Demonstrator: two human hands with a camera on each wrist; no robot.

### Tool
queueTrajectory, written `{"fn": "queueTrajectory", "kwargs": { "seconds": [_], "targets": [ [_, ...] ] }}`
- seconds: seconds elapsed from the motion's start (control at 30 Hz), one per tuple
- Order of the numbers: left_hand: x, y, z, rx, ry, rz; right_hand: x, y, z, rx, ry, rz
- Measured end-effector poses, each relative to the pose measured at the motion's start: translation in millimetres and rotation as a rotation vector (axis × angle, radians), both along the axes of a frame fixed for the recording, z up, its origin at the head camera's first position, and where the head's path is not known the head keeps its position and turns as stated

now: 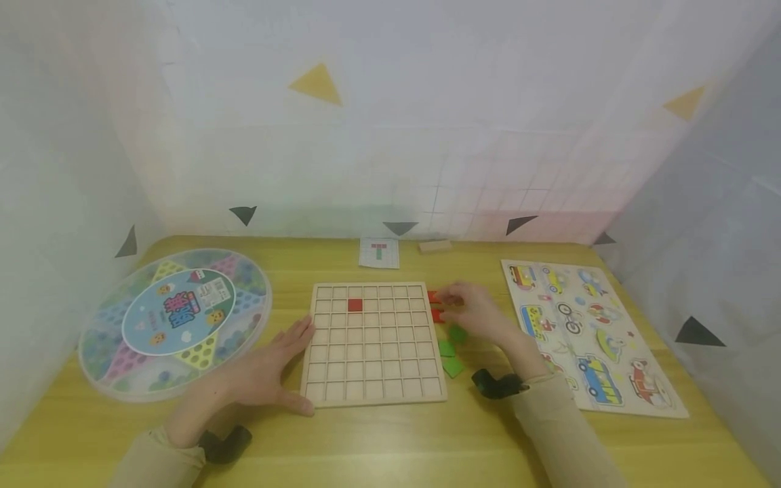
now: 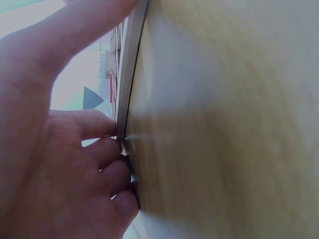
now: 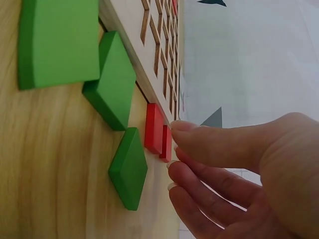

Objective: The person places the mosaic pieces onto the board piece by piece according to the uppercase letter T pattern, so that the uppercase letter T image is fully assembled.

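Note:
A wooden grid board (image 1: 375, 346) lies on the table, with one red square tile (image 1: 355, 305) in a cell of its second row. My left hand (image 1: 268, 371) rests along the board's left edge, fingers extended and thumb near the lower left corner. Beyond the board's right edge, my right hand (image 1: 472, 313) is at two loose red tiles (image 3: 154, 128), thumb and fingers apart. Whether its fingertips touch the tiles is hard to see. Nearer to me lie three green tiles (image 3: 128, 169), beside the same edge.
A card with a red and green T pattern (image 1: 379, 253) lies behind the board, near a small wooden block (image 1: 435, 247). At left is a round, clear-lidded game box (image 1: 256, 339). A vehicle picture puzzle board (image 1: 586, 332) lies at right.

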State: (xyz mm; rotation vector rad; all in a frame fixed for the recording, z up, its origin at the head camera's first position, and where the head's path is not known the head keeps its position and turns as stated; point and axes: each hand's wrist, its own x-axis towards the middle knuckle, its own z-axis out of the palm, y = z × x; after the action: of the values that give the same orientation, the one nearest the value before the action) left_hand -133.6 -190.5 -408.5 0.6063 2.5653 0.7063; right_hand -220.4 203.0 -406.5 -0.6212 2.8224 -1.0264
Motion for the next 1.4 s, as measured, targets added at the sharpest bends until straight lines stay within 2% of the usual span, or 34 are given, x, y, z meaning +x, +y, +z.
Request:
{"fn": "queueTrajectory", "kwargs": {
  "seconds": [0.4, 0.67, 1.0, 1.4],
  "targets": [
    [-0.7, 0.1, -0.2, -0.004, -0.005, 0.002, -1.9, 2.6, -5.1, 0.017, -0.043, 0.024],
    [-0.2, 0.4, 0.5, -0.006, -0.009, 0.004, -2.9, 2.2, -8.6, 0.034, -0.015, 0.02],
    [0.2, 0.3, 0.6, 0.001, -0.014, 0.007, -2.2, 1.0, -7.8, 0.024, -0.054, 0.005],
    [0.6, 1.5, 3.7, 0.001, -0.03, 0.019, -3.3, 1.0, -9.7, 0.036, -0.062, -0.013]
  ]
}}
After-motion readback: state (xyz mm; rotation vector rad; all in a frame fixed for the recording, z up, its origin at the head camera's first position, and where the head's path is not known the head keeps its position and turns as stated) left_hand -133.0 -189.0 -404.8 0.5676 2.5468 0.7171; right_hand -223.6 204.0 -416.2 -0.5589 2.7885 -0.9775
